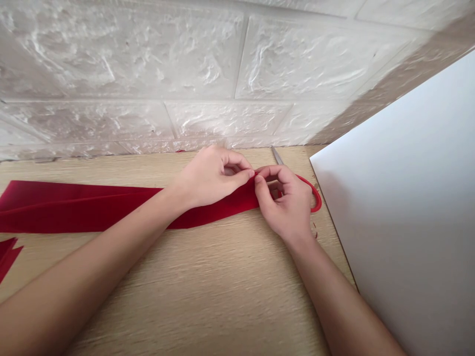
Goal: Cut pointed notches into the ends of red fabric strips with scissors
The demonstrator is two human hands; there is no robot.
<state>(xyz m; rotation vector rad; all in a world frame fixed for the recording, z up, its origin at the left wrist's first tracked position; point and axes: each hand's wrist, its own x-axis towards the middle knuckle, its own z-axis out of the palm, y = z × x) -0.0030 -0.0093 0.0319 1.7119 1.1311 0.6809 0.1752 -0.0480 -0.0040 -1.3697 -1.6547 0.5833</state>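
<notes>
A long strip of red fabric (81, 210) lies across the table from the left edge to my hands, with a lengthwise fold along it. My left hand (218, 175) pinches its top edge near the right end between thumb and fingers. Close beside it, my right hand (284, 198) pinches the same edge, the fingertips of both hands nearly touching. Behind my right hand lies a pair of scissors (316, 198) with red handles; one blade tip points toward the wall and the rest is partly hidden by the hand.
A textured white brick-pattern wall (200, 59) runs along the back of the wooden table (208, 291). At the right stands a large white panel (404, 207). More red fabric pieces (8, 254) lie at the left edge. Small red scraps are scattered near the scissors.
</notes>
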